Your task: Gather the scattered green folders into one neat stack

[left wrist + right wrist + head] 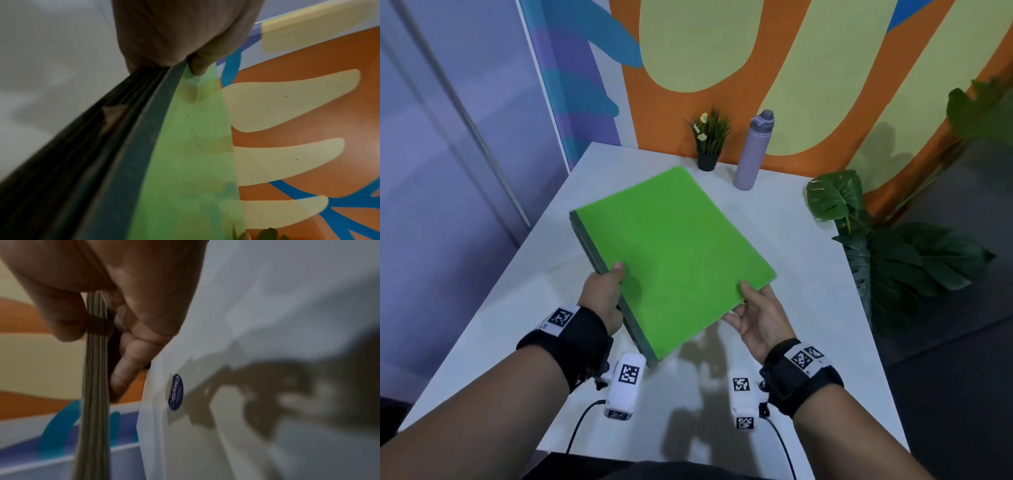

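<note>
A stack of green folders (671,253) is held above the white table (808,325), its edges lined up and its dark spines facing left. My left hand (604,291) grips the spine side near the front corner, thumb on the top cover. My right hand (753,308) grips the near right edge, thumb on top and fingers underneath. In the left wrist view the thumb presses the green cover (191,146) beside the dark layered spines (86,162). The right wrist view shows the folders' edges (95,369) pinched between thumb and fingers (127,369).
A small potted plant (709,140) and a lilac water bottle (753,150) stand at the table's far edge by the painted wall. Large leafy plants (893,257) rise off the table's right side. A round blue sticker (175,391) sits on the tabletop.
</note>
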